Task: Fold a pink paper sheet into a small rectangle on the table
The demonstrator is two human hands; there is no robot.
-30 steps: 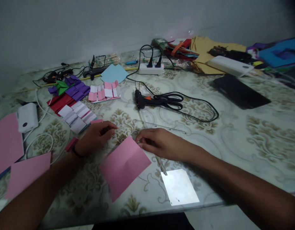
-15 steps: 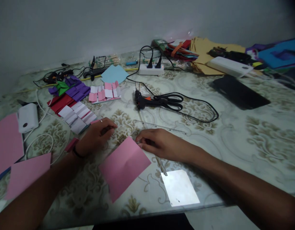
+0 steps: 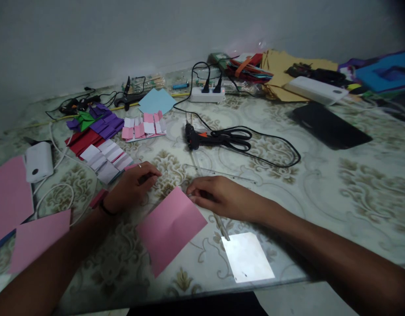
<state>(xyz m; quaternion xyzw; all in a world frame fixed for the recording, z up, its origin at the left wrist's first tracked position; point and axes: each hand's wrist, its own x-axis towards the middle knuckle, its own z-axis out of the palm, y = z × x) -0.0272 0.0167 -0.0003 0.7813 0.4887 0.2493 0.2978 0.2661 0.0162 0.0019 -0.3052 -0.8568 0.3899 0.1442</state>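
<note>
A pink sheet of paper [image 3: 172,230] lies at an angle near the table's front edge, with a faint crease. Beyond its left side rests my left hand [image 3: 134,182], fingers loosely bent, thumb apart from them, nothing held. My right hand [image 3: 218,197] lies at the sheet's upper right edge, its fingers curled with a gap to the thumb. Whether its fingertips touch the paper is hard to tell. Under that hand runs a clear glue stick or rod [image 3: 222,226], reaching a bright white card [image 3: 248,258]. A black glue gun [image 3: 202,139] lies beyond both hands.
Folded paper pieces in white and pink [image 3: 106,160], red and purple lie at left. More pink sheets [image 3: 41,237] and a white power bank [image 3: 39,161] are nearby. A power strip [image 3: 208,95] stands at the back, a black phone-like slab [image 3: 332,126] at right. A clear ruler [image 3: 222,173] lies mid-table.
Both hands and the pink sheet stay where they were. Only a very slight shift of the whole view shows.
</note>
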